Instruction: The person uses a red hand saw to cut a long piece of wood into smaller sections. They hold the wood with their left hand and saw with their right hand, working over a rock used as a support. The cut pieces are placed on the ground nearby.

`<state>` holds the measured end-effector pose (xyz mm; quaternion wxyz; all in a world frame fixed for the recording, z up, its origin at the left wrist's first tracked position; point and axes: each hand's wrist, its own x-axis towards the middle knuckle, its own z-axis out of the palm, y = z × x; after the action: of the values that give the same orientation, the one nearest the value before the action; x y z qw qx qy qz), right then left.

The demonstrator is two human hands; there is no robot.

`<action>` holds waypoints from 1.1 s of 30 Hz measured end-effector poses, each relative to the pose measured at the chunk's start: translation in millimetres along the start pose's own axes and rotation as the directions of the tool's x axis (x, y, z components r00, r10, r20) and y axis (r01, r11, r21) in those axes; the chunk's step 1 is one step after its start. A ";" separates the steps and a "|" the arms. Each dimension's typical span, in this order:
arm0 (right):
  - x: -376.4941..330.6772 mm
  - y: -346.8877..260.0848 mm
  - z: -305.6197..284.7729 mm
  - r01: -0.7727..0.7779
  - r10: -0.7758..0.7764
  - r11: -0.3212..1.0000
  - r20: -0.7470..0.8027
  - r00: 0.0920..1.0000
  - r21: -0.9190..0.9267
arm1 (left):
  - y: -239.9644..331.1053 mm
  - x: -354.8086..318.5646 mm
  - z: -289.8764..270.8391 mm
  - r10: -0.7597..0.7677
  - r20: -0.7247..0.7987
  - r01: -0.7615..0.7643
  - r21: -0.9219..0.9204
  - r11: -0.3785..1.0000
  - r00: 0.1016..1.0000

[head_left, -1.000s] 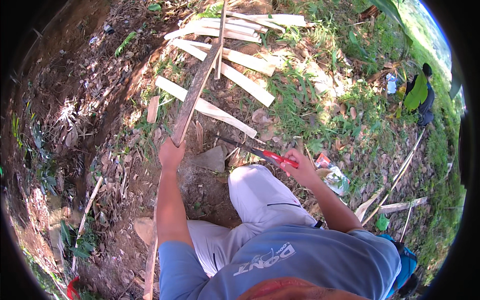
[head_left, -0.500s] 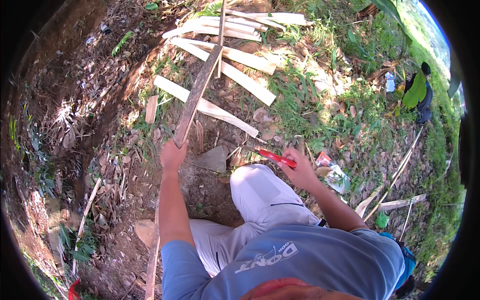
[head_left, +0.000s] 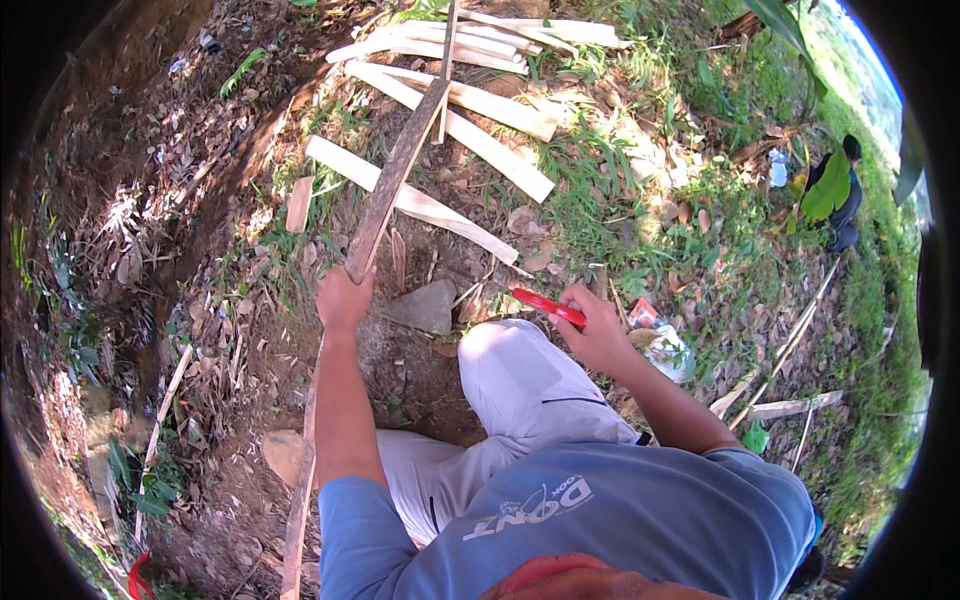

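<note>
My left hand [head_left: 345, 298] is closed round a long, dark brown wooden strip [head_left: 398, 180]. The strip slants up and away from my fist, over several pale strips on the ground; a length of wood [head_left: 300, 520] also runs back beside my left forearm. Closed around the rear of a red-handled tool [head_left: 548, 306], my right hand [head_left: 592, 330] is held just beyond my bent knee. The tool points left toward the dark strip without its handle touching it. Its far end blends into the ground, so I cannot tell its kind.
Pale split strips [head_left: 500, 160] lie fanned out ahead. A flat grey stone [head_left: 425, 307] rests between my hands. Litter [head_left: 665, 345] lies right of my right hand, near long thin sticks [head_left: 790, 340]. Someone in dark clothes [head_left: 845, 200] is at the far right.
My right hand has moved slightly up and left, and the red handle has turned a little. My left hand has risen slightly in view, still gripping the strip.
</note>
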<state>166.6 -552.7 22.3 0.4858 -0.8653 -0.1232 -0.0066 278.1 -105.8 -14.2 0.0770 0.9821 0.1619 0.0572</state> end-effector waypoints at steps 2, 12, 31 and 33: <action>0.4 -6.1 -2.2 -0.040 0.040 0.999 0.010 0.999 0.034 | 1.2 0.0 0.2 -0.004 0.011 0.004 -0.003 1.000 1.000; 4.6 -14.5 9.9 -0.285 0.259 0.912 0.124 0.958 0.296 | -3.2 -2.1 -6.6 -0.052 0.042 0.052 -0.006 0.999 0.998; -59.4 -76.9 42.2 0.696 -0.717 0.655 0.534 0.448 0.295 | -11.4 -2.4 9.6 -0.110 0.114 0.133 -0.211 0.968 0.987; -55.1 -75.1 71.8 0.774 -0.766 0.569 0.521 0.377 0.276 | -6.0 -0.2 6.4 -0.098 0.136 0.127 -0.231 0.965 0.986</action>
<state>89.0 -466.3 40.2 0.3560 -0.6662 -0.6543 0.0366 276.9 -101.1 -21.5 0.2077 0.9565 0.2044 0.0111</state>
